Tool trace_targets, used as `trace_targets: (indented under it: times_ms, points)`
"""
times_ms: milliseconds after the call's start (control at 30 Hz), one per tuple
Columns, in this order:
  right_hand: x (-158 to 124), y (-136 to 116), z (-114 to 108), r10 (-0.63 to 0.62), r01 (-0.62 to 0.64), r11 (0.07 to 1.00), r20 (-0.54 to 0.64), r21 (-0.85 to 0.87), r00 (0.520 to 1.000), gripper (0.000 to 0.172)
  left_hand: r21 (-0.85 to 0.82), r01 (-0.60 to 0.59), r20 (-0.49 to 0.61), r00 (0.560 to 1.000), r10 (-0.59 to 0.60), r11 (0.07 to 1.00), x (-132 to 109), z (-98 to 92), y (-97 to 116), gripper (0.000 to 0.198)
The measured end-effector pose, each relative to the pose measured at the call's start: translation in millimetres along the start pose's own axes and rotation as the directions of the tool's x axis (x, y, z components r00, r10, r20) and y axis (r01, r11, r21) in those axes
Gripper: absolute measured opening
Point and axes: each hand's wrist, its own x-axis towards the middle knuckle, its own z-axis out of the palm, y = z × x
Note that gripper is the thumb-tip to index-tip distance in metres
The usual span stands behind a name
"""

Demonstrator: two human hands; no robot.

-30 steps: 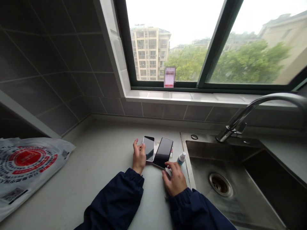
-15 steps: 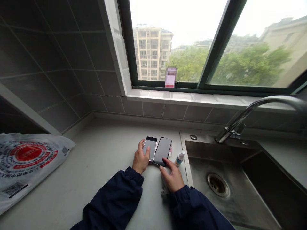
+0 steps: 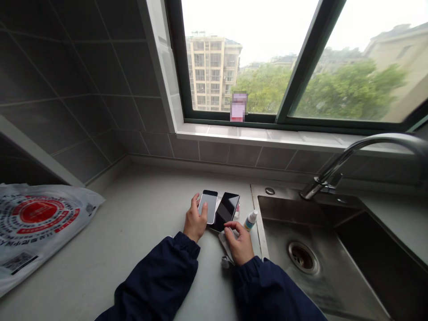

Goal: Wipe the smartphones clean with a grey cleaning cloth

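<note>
My left hand is closed around a smaller smartphone, with a pale screen face up and the thumb resting on it. To its right a larger black smartphone lies at a slant. My right hand is at the near end of the black phone, fingers pinched on a thin grey cloth that hangs toward the counter. A small white bottle with a coloured label stands just right of that hand. Something small and pink shows partly behind the black phone.
The pale counter runs under everything. A steel sink with a chrome faucet is on the right. A white plastic bag with red print lies at the left. Behind is a window with a small pink item at its frame.
My right hand has drawn its fingers together and shifted slightly left; the grey cloth now shows more clearly beneath it. My left hand with the smaller phone has barely moved.
</note>
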Motion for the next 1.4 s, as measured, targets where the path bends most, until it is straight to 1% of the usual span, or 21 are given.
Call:
trace_targets:
  times_ms: [200,367,533,667,900,1000,1067,1133,1200,1233,1267,1300,1333,1367,1400]
  points:
    - [-5,-3,0,-0.001,0.005,0.999,-0.09,0.044,0.996,0.02,0.063,-0.038,-0.005,0.999,0.038,0.997,-2,-3.0,1,0.058]
    - [-7,-9,0,-0.014,0.027,0.997,-0.174,0.073,0.985,0.017,0.094,-0.104,0.006,0.995,0.104,0.99,-7,-3.3,3,0.062]
    - [-11,-15,-2,-0.031,0.052,0.995,-0.225,0.088,0.974,0.015,0.083,-0.112,0.02,0.994,0.111,0.99,-10,-2.6,4,0.057]
    - [-12,-19,-3,-0.04,0.066,0.993,-0.232,0.103,0.972,0.015,0.078,-0.091,0.033,0.996,0.089,0.993,-14,-0.7,6,0.055]
    - [-12,-16,-2,-0.049,0.077,0.989,-0.209,0.129,0.977,0.016,0.13,-0.174,0.037,0.985,0.17,0.976,-17,-1.6,9,0.051]
    - [-12,-14,-3,-0.043,0.072,0.986,-0.197,0.147,0.979,0.017,0.163,-0.179,0.045,0.984,0.174,0.97,-18,-3.2,10,0.047]
    - [-13,-14,-3,-0.035,0.066,0.984,-0.187,0.164,0.982,0.018,0.149,-0.188,0.03,0.982,0.186,0.971,-21,-3.9,12,0.044]
    - [-13,-13,-4,-0.025,0.058,0.981,-0.175,0.185,0.984,0.02,0.065,-0.242,0.01,0.97,0.242,0.968,-26,-3.9,15,0.044]
    - [-14,-12,-5,-0.017,0.051,0.976,-0.159,0.21,0.987,0.023,-0.092,-0.291,0.006,0.956,0.293,0.952,-33,-2.6,18,0.046]
    - [-14,-12,-5,-0.015,0.048,0.974,-0.15,0.223,0.989,0.024,-0.19,-0.276,0.011,0.959,0.283,0.942,-37,-1.4,19,0.047]
    - [-14,-12,-6,-0.014,0.047,0.971,-0.138,0.236,0.99,0.025,-0.301,-0.223,0.031,0.97,0.243,0.927,-41,0.0,20,0.051]
    - [-13,-12,-7,-0.016,0.047,0.967,-0.125,0.249,0.992,0.027,-0.439,-0.146,0.04,0.982,0.182,0.887,-43,1.7,21,0.055]
    - [-13,-12,-7,-0.019,0.047,0.964,-0.109,0.261,0.994,0.028,-0.569,-0.044,0.079,0.991,0.108,0.821,-46,3.4,22,0.059]
    - [-13,-12,-8,-0.024,0.048,0.961,-0.092,0.273,0.995,0.028,-0.679,0.071,0.135,0.99,0.03,0.731,-47,4.9,23,0.062]
    - [-13,-13,-8,-0.03,0.05,0.958,-0.075,0.284,0.997,0.028,-0.757,0.187,0.209,0.977,-0.038,0.626,-48,6.1,25,0.064]
